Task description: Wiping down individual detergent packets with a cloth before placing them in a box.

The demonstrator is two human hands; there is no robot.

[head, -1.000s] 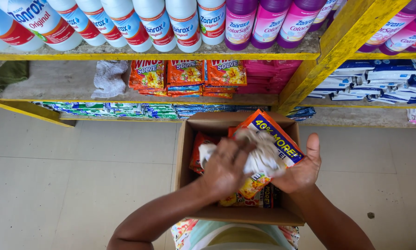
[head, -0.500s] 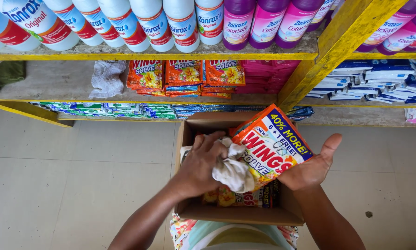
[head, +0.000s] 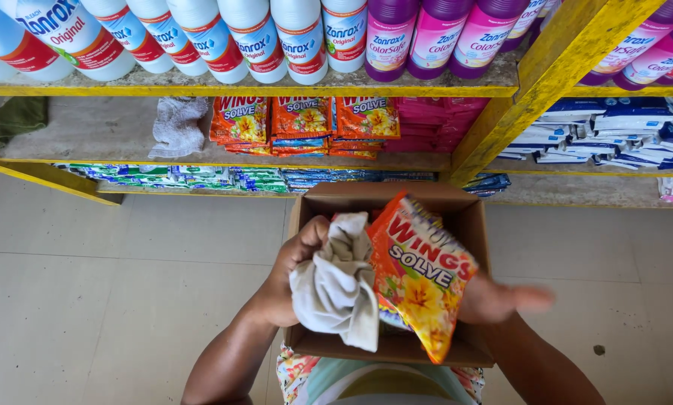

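My left hand (head: 291,270) is closed around a crumpled pale grey cloth (head: 336,292) that hangs over an open cardboard box (head: 389,196) in front of my body. The cloth touches the left side of an orange sachet pack with a flower print (head: 419,274), held tilted above the box. My right hand (head: 501,300) is behind the pack's right edge and supports it. That hand is blurred, with fingers pointing right. The pack and cloth hide most of the box's inside.
Yellow shelves (head: 546,82) stand ahead. Matching orange packs (head: 302,124), pink packs and a white rag (head: 177,124) lie on the middle shelf, and blue packs (head: 614,127) at right. White bottles (head: 224,37) and purple bottles (head: 434,34) line the top shelf. Tiled floor surrounds the box.
The orange pack has turned over and dropped lower toward the box. My left hand with the cloth has slid to the pack's left side, and my right hand moved down and right.
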